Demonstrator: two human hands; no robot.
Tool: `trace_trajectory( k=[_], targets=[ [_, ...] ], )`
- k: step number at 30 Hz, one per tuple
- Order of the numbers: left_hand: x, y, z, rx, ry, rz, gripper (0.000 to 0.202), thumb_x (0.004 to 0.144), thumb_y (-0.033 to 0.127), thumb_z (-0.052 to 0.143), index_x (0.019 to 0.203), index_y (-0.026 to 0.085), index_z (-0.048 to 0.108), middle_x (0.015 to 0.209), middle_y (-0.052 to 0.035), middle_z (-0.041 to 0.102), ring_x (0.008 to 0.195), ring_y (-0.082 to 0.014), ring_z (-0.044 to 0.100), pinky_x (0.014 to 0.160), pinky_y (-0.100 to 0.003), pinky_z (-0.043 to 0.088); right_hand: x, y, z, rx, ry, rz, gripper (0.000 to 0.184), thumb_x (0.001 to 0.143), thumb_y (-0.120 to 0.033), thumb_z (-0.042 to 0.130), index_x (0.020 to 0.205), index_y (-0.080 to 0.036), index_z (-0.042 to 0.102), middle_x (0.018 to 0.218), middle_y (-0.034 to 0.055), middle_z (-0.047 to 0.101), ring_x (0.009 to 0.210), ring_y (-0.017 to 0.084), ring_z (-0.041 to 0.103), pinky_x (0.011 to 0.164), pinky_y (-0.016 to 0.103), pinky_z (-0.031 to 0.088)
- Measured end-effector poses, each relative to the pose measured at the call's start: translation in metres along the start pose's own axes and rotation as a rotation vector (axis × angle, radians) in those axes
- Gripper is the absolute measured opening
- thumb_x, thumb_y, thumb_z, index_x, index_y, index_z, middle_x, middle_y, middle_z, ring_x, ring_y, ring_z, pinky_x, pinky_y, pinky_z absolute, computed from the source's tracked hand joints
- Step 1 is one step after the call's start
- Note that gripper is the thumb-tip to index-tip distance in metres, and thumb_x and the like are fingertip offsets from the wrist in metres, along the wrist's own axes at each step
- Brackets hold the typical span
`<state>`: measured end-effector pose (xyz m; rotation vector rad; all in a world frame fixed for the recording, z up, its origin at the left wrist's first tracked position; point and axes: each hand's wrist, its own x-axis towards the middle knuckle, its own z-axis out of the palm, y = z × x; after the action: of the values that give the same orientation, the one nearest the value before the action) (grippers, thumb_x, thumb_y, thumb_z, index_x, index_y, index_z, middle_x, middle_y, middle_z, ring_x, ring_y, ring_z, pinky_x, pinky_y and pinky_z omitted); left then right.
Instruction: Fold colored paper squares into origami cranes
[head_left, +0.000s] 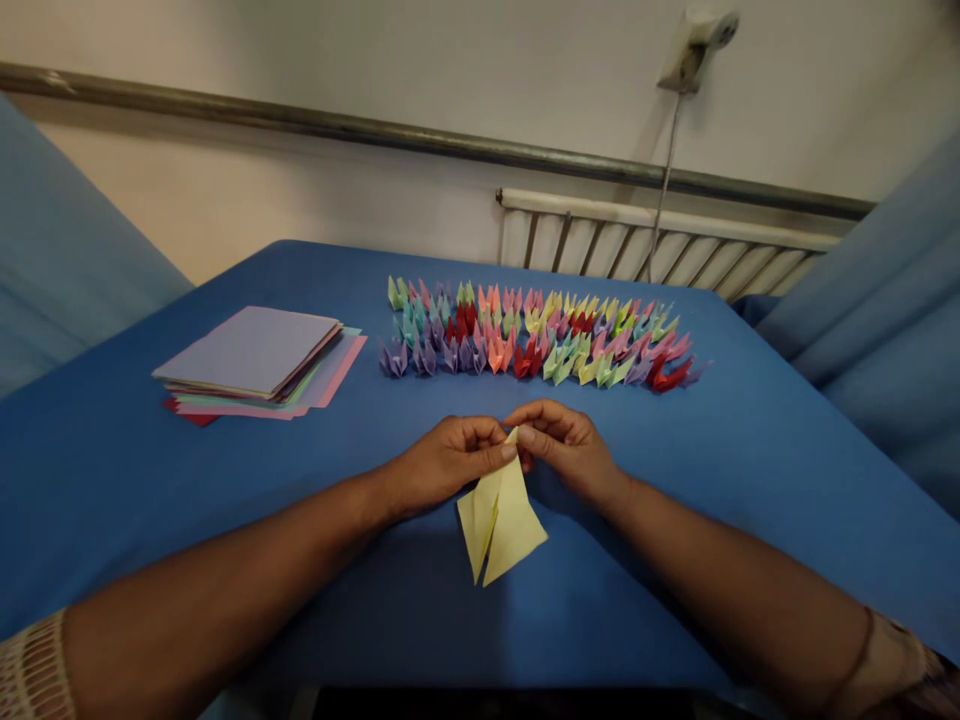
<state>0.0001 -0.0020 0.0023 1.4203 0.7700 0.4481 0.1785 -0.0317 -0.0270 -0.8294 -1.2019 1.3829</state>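
Grip, two bare hands: your left hand (pixel 454 458) pinched the narrow tip of the paper (pixel 517 510) between thumb and fingers; your right hand (pixel 574 455) pinched the same tip from the other side, the thumbs close together.

Paper, one, pale yellow: it was between your hands at the near side of the desk (pixel 225 470), narrow end pointing away from you, wide end towards you. Whether its lower points touched the desk, you could not tell.

Step in hand, by judgement: creasing or shaping the tip, the main body folds already made. Next move, by judgement: it called for a firm nip at the tip, the layers kept in line and the lower flaps left uncrushed.

Shape and texture: kite-like, layered, matt, with a slit down the middle and flaps ending in sharp corners; thin stock that seemed crisp enough to hold a crease.

Figures (pixel 562 355), many, folded paper: pointed, upright-tipped, packed in rows beyond your hands; purple, red, pink, yellow, green, blue.

Sheets (pixel 251 350), one stack, flat and square-cornered, edges uneven, lilac uppermost: left of the figures.

Desk cover: smooth, plain blue. Behind it: a metal pipe (pixel 375 132) and a ribbed radiator (pixel 652 220).
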Motion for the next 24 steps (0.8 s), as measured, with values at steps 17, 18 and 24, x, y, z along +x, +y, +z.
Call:
trace_trajectory(
  k=[17,18,24],
  targets=[
    [0.0031,-0.0014,0.0036,0.025,0.126,0.060,0.026,0.071,0.034,0.074,0.076,0.016,0.056,0.070,0.0027,0.058,0.064,-0.0097,0.052,0.062,-0.024,0.040,0.0030,-0.0031,0.0012,-0.012,0.067,0.030,0.026,0.073,-0.044,0.075,0.082,-0.020,0.070,0.061,-0.0028,0.064,0.052,0.008,0.055,0.053,0.023,0.046],
    [0.0031,-0.0015,0.0034,0.037,0.137,0.064,0.026,0.071,0.034,0.074,0.076,0.016,0.056,0.069,0.0030,0.057,0.063,-0.0095,0.051,0.061,-0.024,0.040,0.0033,-0.0030,0.0018,-0.016,0.069,0.030,0.027,0.072,-0.044,0.077,0.082,-0.020,0.069,0.062,-0.0029,0.064,0.052,0.008,0.055,0.052,0.023,0.046],
    [0.0042,-0.0055,0.0026,0.115,0.124,0.086,0.023,0.071,0.032,0.073,0.077,0.016,0.057,0.064,0.0056,0.052,0.060,-0.0086,0.047,0.057,-0.022,0.039,0.0038,-0.0024,0.0056,-0.079,0.143,0.034,0.030,0.069,-0.044,0.078,0.067,-0.019,0.061,0.054,-0.0045,0.059,0.048,0.008,0.051,0.049,0.023,0.043]
  ],
)
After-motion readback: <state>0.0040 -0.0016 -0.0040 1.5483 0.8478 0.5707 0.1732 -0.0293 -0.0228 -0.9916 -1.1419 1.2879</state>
